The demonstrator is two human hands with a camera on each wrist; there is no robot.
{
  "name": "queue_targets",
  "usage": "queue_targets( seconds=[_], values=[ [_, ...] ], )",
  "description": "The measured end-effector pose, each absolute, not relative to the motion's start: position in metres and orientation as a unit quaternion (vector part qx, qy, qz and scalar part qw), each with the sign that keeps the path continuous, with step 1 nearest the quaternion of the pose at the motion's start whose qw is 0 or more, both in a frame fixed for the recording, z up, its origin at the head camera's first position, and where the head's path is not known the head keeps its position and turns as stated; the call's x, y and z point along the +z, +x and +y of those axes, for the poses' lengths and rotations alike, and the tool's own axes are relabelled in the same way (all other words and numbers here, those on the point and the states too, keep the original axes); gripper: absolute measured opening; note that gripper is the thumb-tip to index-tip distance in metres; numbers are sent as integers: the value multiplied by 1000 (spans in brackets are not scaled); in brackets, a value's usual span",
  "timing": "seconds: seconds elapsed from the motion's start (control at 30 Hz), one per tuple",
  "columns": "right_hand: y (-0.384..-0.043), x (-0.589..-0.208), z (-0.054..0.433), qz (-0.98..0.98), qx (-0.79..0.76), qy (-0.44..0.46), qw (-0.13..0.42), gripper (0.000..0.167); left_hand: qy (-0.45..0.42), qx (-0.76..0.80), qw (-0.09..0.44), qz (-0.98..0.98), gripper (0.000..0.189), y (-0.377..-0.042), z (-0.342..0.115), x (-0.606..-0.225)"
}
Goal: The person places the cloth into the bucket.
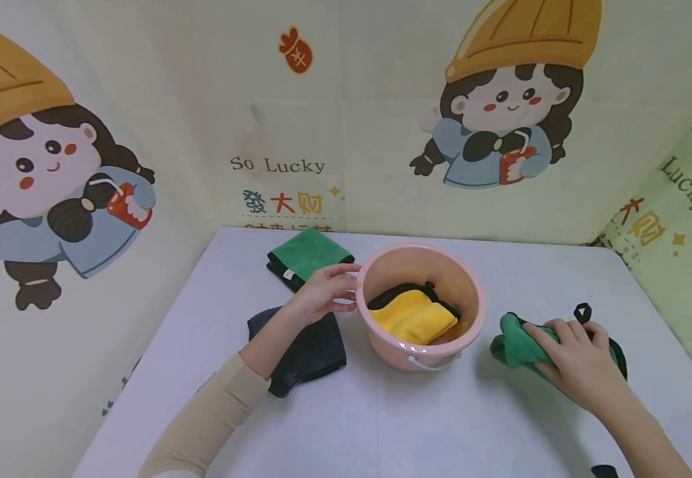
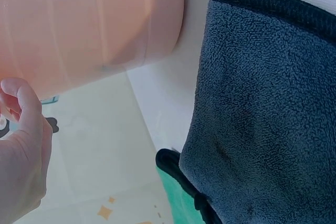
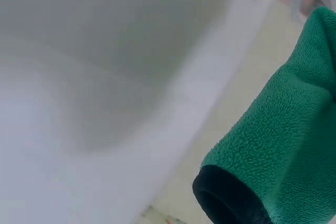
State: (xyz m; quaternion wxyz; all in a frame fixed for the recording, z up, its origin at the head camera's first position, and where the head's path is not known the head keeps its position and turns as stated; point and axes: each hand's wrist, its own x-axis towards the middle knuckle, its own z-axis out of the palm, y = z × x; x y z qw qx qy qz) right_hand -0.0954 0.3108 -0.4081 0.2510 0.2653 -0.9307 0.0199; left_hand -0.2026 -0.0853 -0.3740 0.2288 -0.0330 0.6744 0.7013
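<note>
A pink bucket with a white handle stands on the table, a folded yellow cloth with black edging inside it. My left hand reaches to its left side, loosely bent fingers right at the rim. Under that forearm lies a folded dark grey cloth, which fills much of the left wrist view. Right of the bucket, my right hand grips a green cloth with black edging and a small black loop. In the right wrist view the green cloth hangs over the white tabletop.
A folded green cloth with black edging lies behind the grey one, left of the bucket. The white table meets printed wall sheets at its back and sides. A small black item shows at the bottom right.
</note>
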Motion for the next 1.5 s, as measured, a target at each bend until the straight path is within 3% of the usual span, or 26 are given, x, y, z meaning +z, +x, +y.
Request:
queue_targets(
  seconds=[0.27,0.8,0.93,1.03,1.17,1.5],
  values=[
    [-113,-367,309,-917,15,272,291,70,-31,699,229,677,46,-203,-86,-373],
    [-147,-310,264,-886,14,333,321,64,-27,698,233,677,44,-204,-87,-372],
    [-153,-307,247,-884,13,349,311,62,-25,699,234,676,45,-204,-87,-371],
    [-155,-306,232,-885,12,361,293,40,-23,699,236,675,45,-204,-87,-371],
    [-159,-308,213,-890,13,373,261,67,-24,700,238,673,43,-204,-87,-371],
    [-170,-314,179,-881,-14,419,221,55,-19,701,239,671,42,-204,-88,-370]
  ],
)
